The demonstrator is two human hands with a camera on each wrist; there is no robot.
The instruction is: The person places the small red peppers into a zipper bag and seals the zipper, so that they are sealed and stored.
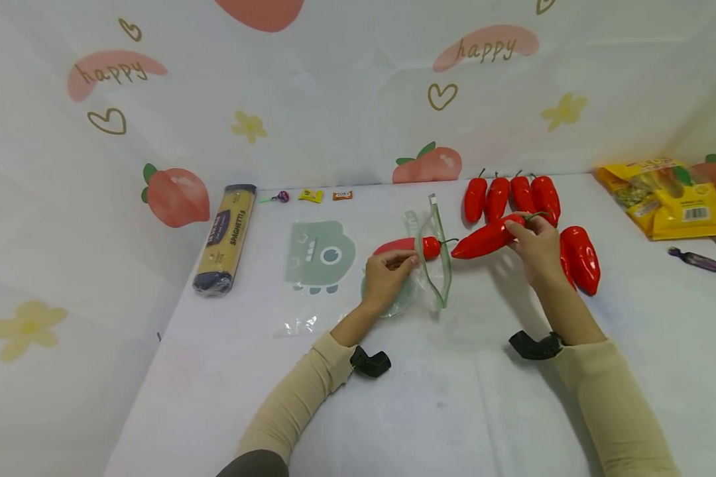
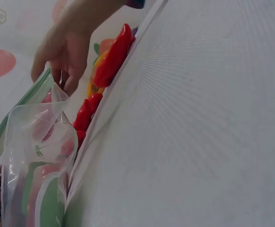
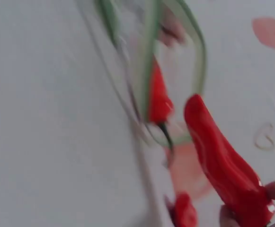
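Note:
My left hand pinches the rim of a clear zip bag with a green zip strip, its mouth gaping to the right. Inside lies a red chili pepper, its dark stem poking out at the mouth. Clear plastic with a green one-eyed cartoon print spreads flat to the left. My right hand grips another red chili pepper near its stem end, the tip pointing at the bag's mouth. In the right wrist view, finger and thumb hold this pepper beside the green strip.
Several red peppers line the back edge, and more peppers lie behind the right wrist. A yellow packet and a dark wrapped candy are at right. Spaghetti, a lollipop and small candies sit back left.

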